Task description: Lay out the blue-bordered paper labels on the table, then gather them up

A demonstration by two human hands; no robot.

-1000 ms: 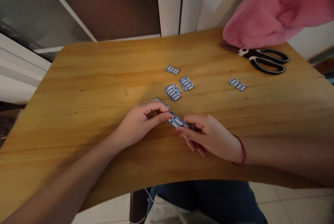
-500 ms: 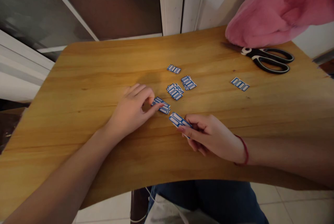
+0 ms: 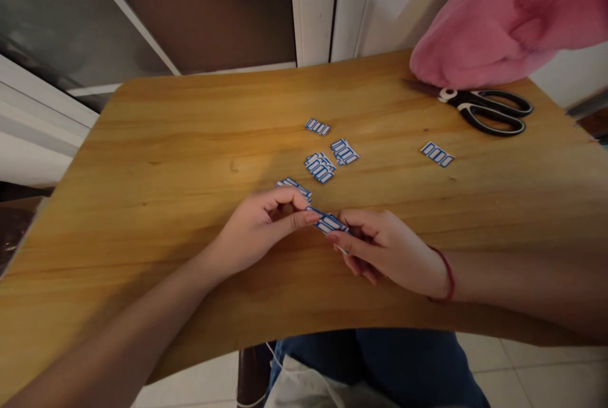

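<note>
Label strip (image 3: 329, 223): a small white strip with blue-bordered boxes, sitting between the two hands just above the table top, pinched at both ends. The right hand (image 3: 380, 246) is closing thumb and fingers on its near end; the left hand (image 3: 259, 227) is pressing thumb and forefinger on its far end. The hands are close together, joined only through the strip, fingertips nearly meeting.

Stack of labels (image 3: 295, 187): lying flat just beyond the left hand's fingertips, partly hidden by them.

Two loose piles of labels (image 3: 319, 167) and (image 3: 344, 151): lying a little farther out, past both hands, just beside each other.

Single strip (image 3: 317, 126): lying beyond those piles, farther from the hands.

Another single strip (image 3: 437, 154): lying well off to the right of the right hand.

Scissors (image 3: 479, 106): black-handled, blades shut, resting far beyond the right hand, the tip lying under a pink cloth (image 3: 503, 15).

Wooden table (image 3: 156, 161): carrying everything listed; both forearms are resting across its near edge. A red cord (image 3: 448, 275) is circling the right wrist.
</note>
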